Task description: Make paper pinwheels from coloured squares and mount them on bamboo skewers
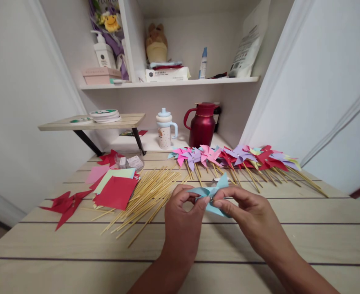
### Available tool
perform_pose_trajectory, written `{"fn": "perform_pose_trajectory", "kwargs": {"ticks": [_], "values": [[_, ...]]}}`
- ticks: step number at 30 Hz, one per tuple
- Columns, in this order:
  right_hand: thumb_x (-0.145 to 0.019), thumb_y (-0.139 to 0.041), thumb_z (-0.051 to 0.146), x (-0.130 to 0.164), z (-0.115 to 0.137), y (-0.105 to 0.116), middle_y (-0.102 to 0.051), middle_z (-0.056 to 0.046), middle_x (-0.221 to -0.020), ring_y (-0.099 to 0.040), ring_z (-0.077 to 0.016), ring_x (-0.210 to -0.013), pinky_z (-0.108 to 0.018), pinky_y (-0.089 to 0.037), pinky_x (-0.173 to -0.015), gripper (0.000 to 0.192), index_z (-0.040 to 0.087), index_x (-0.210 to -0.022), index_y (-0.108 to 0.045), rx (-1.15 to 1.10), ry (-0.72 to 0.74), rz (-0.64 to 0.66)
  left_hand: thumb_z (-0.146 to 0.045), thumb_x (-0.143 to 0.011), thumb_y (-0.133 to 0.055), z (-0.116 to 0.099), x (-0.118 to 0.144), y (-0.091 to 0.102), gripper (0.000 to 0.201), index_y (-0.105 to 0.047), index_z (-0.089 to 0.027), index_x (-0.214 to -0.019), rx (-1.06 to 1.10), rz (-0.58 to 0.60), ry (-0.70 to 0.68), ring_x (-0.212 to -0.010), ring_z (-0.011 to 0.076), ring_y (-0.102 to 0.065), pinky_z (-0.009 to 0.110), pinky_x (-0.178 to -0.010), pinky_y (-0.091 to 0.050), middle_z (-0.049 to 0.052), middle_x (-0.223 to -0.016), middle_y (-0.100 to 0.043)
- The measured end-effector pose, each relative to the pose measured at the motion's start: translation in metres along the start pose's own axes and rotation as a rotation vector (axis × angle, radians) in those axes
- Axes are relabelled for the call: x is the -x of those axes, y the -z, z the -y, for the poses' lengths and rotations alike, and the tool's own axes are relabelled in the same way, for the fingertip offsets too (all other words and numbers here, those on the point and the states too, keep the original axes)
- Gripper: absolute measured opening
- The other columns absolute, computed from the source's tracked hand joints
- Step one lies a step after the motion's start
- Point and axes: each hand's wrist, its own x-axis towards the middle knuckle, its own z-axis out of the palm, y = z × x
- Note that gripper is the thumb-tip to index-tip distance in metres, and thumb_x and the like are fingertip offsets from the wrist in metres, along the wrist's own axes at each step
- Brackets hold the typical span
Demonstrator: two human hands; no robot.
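Centrally, left hand point(182, 208) and right hand point(244, 210) both pinching blue paper pinwheel point(212, 194), bamboo sticks point(146, 196) nearby

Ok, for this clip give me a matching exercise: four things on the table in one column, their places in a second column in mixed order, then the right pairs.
Things:
1. light blue paper pinwheel
2. bare wooden sticks
3. finished pinwheels on sticks
4. red jug

Places:
A. in a row across the far right part of the table
B. pinched between the left hand and right hand
C. at the back, beside a lidded cup
D. in a loose pile next to the coloured paper squares

Pairs: 1-B, 2-D, 3-A, 4-C
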Motion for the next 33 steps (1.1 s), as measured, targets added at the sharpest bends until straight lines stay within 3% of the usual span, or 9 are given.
{"fn": "perform_pose_trajectory", "kwargs": {"ticks": [13,27,30,33], "values": [[-0.083,-0.071,0.041,0.005,0.004,-0.003,-0.070,0.000,-0.079,-0.061,-0.0179,-0.073,-0.030,-0.048,-0.070,0.019,0.023,-0.080,-0.070,-0.018,-0.016,-0.020,-0.010,-0.073,-0.070,-0.011,0.002,0.000,0.012,-0.071,-0.021,-0.070,-0.070,-0.030,-0.128,-0.077,0.0141,-0.058,0.025,-0.069,-0.045,-0.001,-0.078,-0.062],[-0.087,-0.069,0.034,0.014,0.002,-0.011,-0.069,0.000,-0.077,-0.064,-0.0174,-0.072,-0.028,-0.052,-0.066,0.011,0.024,-0.082,-0.068,0.061,0.152,-0.180,-0.009,-0.075,-0.070,-0.015,0.007,-0.002,0.015,-0.069,-0.022,-0.068,-0.114,-0.075,-0.209,-0.066,0.0112,-0.053,0.022,-0.063,-0.045,-0.004,-0.072,-0.059],[-0.085,-0.073,0.031,0.013,0.000,-0.014,-0.070,-0.001,-0.083,-0.067,-0.0182,-0.075,-0.029,-0.054,-0.065,0.014,0.025,-0.091,-0.063,-0.046,0.169,-0.221,-0.009,-0.074,-0.071,-0.014,0.007,-0.002,0.015,-0.069,-0.023,-0.070,-0.110,-0.084,-0.210,-0.066,0.0115,-0.053,0.022,-0.063,-0.046,-0.004,-0.072,-0.059],[-0.083,-0.075,0.031,0.012,0.002,-0.016,-0.074,-0.002,-0.087,-0.070,-0.0194,-0.077,-0.030,-0.057,-0.066,0.037,0.028,-0.113,-0.055,-0.173,0.138,-0.234,-0.009,-0.074,-0.071,-0.013,0.007,-0.002,0.014,-0.069,-0.023,-0.071,-0.114,-0.085,-0.228,-0.066,0.0122,-0.054,0.022,-0.062,-0.046,-0.003,-0.073,-0.060]]}}
